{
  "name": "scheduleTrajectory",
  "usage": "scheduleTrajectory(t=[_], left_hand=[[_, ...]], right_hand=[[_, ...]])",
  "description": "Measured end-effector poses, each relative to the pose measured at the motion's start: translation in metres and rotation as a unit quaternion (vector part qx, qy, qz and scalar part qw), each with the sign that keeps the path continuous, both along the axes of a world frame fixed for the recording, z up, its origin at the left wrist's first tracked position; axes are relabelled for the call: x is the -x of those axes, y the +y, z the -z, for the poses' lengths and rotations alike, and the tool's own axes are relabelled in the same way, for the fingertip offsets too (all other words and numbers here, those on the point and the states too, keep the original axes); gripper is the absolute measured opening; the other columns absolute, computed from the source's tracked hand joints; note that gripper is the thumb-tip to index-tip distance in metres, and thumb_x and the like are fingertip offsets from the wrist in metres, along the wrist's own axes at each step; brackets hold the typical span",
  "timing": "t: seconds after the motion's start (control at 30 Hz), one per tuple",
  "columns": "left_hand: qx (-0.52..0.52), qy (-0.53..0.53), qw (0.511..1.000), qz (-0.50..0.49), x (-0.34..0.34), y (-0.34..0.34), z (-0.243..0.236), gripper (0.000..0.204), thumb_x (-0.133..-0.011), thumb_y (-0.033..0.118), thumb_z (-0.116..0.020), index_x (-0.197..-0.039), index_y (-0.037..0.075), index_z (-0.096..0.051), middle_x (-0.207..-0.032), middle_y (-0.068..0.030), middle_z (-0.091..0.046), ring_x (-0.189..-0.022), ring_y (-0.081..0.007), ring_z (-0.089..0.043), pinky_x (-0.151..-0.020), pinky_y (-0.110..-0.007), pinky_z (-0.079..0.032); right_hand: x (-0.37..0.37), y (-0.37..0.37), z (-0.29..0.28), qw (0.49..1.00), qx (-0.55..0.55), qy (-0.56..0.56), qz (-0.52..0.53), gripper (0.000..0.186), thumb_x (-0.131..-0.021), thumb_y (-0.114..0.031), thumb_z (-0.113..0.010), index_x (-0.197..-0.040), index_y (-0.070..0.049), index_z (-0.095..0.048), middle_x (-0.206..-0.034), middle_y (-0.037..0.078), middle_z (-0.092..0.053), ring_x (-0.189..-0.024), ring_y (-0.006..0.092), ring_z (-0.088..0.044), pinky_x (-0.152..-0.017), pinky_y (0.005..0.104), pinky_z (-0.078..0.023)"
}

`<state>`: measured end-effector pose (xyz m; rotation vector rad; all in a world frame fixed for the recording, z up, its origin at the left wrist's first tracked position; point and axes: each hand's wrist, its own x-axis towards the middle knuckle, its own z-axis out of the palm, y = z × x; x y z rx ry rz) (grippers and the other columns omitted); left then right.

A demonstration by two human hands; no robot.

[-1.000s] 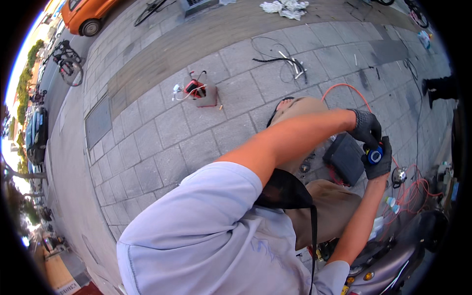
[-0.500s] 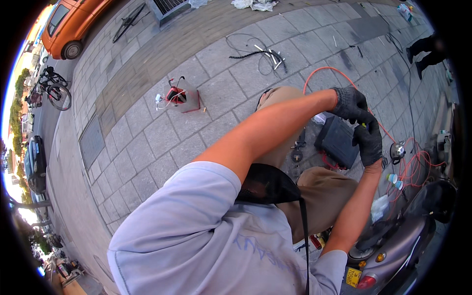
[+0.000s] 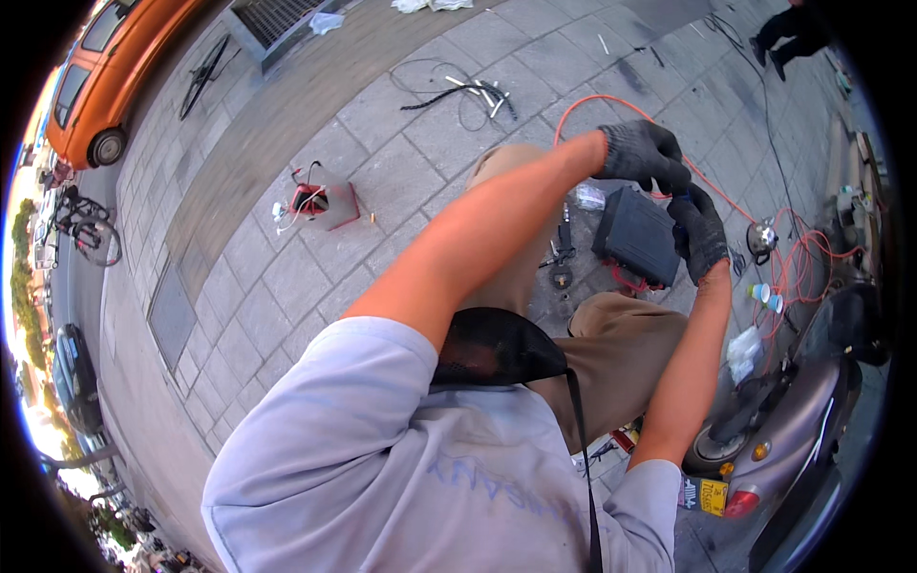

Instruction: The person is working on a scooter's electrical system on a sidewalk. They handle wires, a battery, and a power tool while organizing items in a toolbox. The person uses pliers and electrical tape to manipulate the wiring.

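My left hand (image 3: 642,156), in a dark grey work glove, reaches across from the left with its fingers curled inward. Against its fingertips lies my right hand (image 3: 698,232), gloved alike and closed. Between the two is something small, with a speck of blue showing; the gloves hide its shape. Just below and left of the hands a black plastic case (image 3: 635,237) rests on the paving. Beside the case are a clear plastic packet (image 3: 589,198) and a dark tool (image 3: 564,239) too small to name.
An orange hose (image 3: 712,181) runs behind my hands to a tangle of orange cord (image 3: 802,253). A parked scooter (image 3: 788,430) stands close on the right. On the left are a red-and-grey bucket (image 3: 325,199) and dark cable with white tubes (image 3: 478,93). A person's legs (image 3: 788,38) show far right.
The view has shifted, so the ground things sit lower left or higher in the picture. My hands stay together; the yellow-green speck between them no longer shows, and a blue one does.
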<state>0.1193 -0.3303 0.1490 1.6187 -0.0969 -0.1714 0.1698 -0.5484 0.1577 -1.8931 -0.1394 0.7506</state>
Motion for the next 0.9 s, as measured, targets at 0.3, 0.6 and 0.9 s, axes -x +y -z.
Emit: scheduleTrajectory(t=[0.3, 0.6, 0.9], left_hand=[[-0.039, -0.025, 0.997, -0.063, 0.002, 0.017, -0.005, 0.046, -0.090, 0.038, -0.071, -0.113, -0.001, -0.066, -0.094, -0.0085, -0.070, -0.080, -0.0140, -0.067, -0.069, -0.029, -0.054], [-0.086, 0.033, 0.996, -0.022, -0.005, -0.015, -0.006, 0.042, -0.094, 0.030, -0.069, -0.123, 0.000, -0.064, -0.101, -0.0078, -0.071, -0.081, -0.0141, -0.067, -0.070, -0.029, -0.054], [-0.035, -0.010, 0.998, -0.060, -0.010, 0.010, 0.012, 0.045, -0.086, 0.011, -0.075, -0.128, 0.004, -0.062, -0.108, -0.0061, -0.069, -0.090, -0.0133, -0.064, -0.070, -0.027, -0.052]], right_hand=[[-0.030, -0.041, 0.029, 0.983, 0.072, -0.167, -0.009, 0.063, -0.077, -0.042, -0.076, -0.127, -0.006, -0.064, -0.118, 0.014, -0.070, -0.111, 0.0264, -0.064, -0.097, 0.0361, -0.049], [-0.016, -0.006, 0.034, 0.982, -0.013, -0.190, 0.010, 0.071, -0.066, -0.046, -0.084, -0.119, -0.003, -0.067, -0.111, 0.018, -0.070, -0.104, 0.0264, -0.067, -0.092, 0.0349, -0.052], [-0.001, 0.020, 0.009, 0.989, -0.046, -0.138, -0.028, 0.080, -0.065, -0.057, -0.083, -0.119, -0.001, -0.066, -0.111, 0.019, -0.070, -0.105, 0.0270, -0.067, -0.093, 0.0339, -0.051]])
